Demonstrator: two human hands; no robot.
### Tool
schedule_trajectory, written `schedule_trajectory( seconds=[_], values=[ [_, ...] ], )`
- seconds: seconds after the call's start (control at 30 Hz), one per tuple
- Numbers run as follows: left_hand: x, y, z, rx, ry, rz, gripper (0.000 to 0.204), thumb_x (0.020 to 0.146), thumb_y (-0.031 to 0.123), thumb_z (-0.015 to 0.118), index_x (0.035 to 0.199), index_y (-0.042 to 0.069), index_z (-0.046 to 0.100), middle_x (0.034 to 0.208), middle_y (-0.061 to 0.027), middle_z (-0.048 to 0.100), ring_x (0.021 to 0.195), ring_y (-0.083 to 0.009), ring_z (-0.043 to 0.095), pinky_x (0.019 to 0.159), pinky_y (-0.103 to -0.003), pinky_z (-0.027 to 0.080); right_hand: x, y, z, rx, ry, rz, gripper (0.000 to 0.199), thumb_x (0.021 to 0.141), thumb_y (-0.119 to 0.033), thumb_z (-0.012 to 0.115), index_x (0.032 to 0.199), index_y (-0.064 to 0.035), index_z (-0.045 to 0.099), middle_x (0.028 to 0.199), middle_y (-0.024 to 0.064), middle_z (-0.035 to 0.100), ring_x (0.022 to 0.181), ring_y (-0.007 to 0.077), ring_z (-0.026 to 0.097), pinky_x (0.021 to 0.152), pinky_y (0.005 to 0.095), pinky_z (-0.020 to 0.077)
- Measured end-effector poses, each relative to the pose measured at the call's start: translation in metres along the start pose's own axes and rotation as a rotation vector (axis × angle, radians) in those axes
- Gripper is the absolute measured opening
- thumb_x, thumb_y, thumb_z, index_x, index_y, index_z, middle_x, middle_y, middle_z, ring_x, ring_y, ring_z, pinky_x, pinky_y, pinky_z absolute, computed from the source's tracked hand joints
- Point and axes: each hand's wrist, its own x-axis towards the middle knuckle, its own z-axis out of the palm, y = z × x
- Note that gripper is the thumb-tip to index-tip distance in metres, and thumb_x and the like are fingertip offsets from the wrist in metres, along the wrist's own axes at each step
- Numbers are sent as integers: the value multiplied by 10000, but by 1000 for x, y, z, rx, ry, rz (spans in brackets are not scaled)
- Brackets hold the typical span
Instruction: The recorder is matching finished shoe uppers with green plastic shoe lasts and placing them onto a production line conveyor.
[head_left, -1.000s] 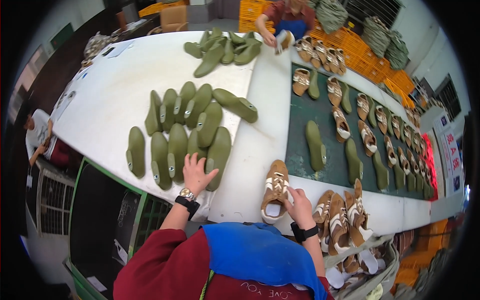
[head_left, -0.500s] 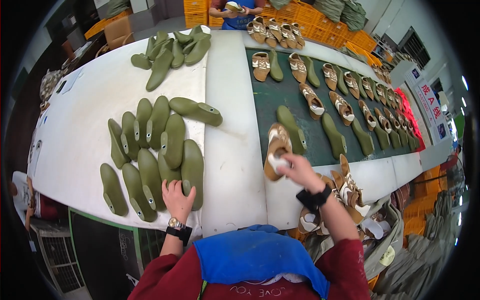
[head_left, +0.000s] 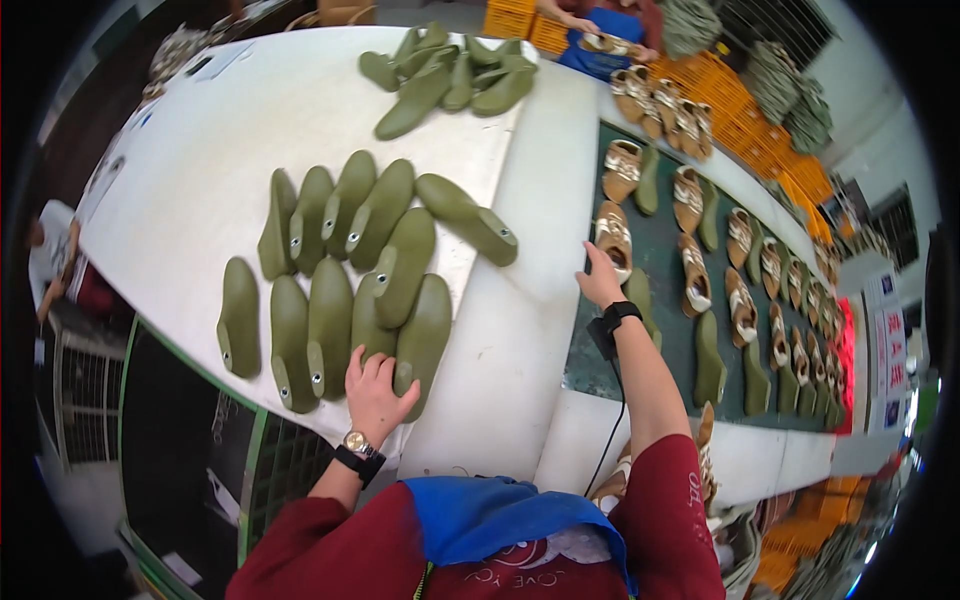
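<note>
Left hand (head_left: 375, 395) lies open on olive-green plastic shoe lasts (head_left: 345, 270) bunched on the white surface (head_left: 200, 170), steadying them; right hand (head_left: 600, 282), apparently loosely closed, touches a tan strapped sandal (head_left: 613, 240) on the dark green belt (head_left: 660, 330).

One head-worn fisheye view looks steeply down from above the person's chest, close over both hands, facing forward across the white table (head_left: 250, 110) toward the dark conveyor belt (head_left: 665, 330) beyond.

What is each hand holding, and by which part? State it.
Right hand grips the tan sandal at its near end on the green belt. Left hand holds nothing; it rests on the olive shoe lasts.
</note>
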Motion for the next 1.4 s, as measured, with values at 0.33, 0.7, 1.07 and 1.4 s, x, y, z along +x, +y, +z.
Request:
schedule_trajectory(
  seconds=[0.33, 0.7, 1.07, 1.4],
  values=[
    [-6, 1, 1, -9, 3, -17, 397, 617, 300, 704, 902, 34, 630, 989, -95, 567, 1121, -366, 430, 888, -450, 401, 67, -140, 67, -484, -343, -172, 724, 793, -327, 595, 1380, -136, 218, 922, 154, 635, 787, 322, 619, 695, 419, 497],
    [7, -52, 15, -673, -197, -575, 727, 690, 263, 674, 1322, 73, 370, 1094, -218, 571, 1023, -338, 552, 863, -368, 452, -73, -145, 67, -292, -271, -101, 684, 791, -307, 567, 1294, 17, 235, 746, 220, 625, 677, 380, 614, 606, 466, 483],
    [-34, 9, 23, -613, -389, -540, 786, 668, 168, 626, 1357, 11, 280, 1156, -254, 522, 1039, -361, 531, 907, -367, 422, -237, -153, 56, -160, -228, 116, 753, 766, -303, 587, 1301, 70, 211, 653, 201, 611, 600, 369, 606, 551, 451, 473],
    [-46, 48, 60, -767, -587, -175, 868, 733, 348, 652, 1369, -38, 205, 1331, -317, 319, 1257, -395, 321, 1041, -356, 283, -291, -117, 35, -153, -118, 262, 821, 750, -331, 600, 1343, 44, 174, 672, 206, 615, 635, 379, 607, 573, 443, 475]
  ],
)
